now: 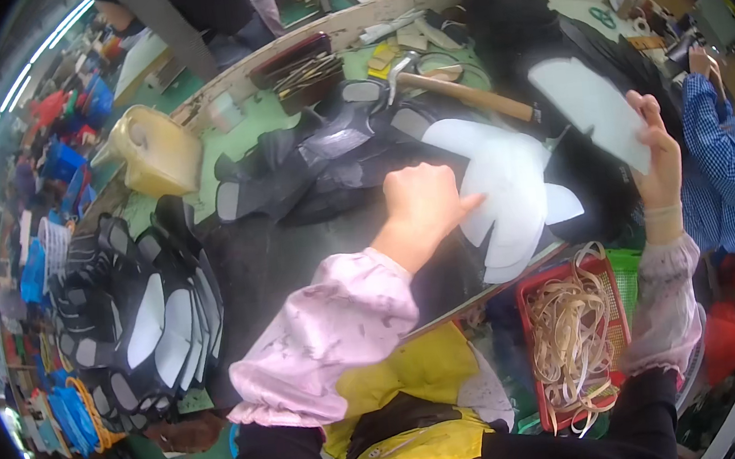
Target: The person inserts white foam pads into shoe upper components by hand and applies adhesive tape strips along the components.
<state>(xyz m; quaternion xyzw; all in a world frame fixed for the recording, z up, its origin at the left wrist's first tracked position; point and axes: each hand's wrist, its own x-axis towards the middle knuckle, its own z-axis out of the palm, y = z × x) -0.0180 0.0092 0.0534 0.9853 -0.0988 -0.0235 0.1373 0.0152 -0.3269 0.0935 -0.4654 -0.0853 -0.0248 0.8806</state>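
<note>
My right hand [661, 145] grips a white sheet piece [587, 103] by its right edge, raised over the right side of the desk [251, 130]; my left hand [419, 211], fingers curled and thumb out, is at the left edge of a fanned pile of white pieces [507, 192], though I cannot tell whether it grips one; beyond the pile lies a wooden-handled hammer [470, 96], near black pieces [317, 176]; a yellowish jug [161, 153] stands at far left; a red basket [616, 306] holds tangled pale bands [572, 342]
</note>
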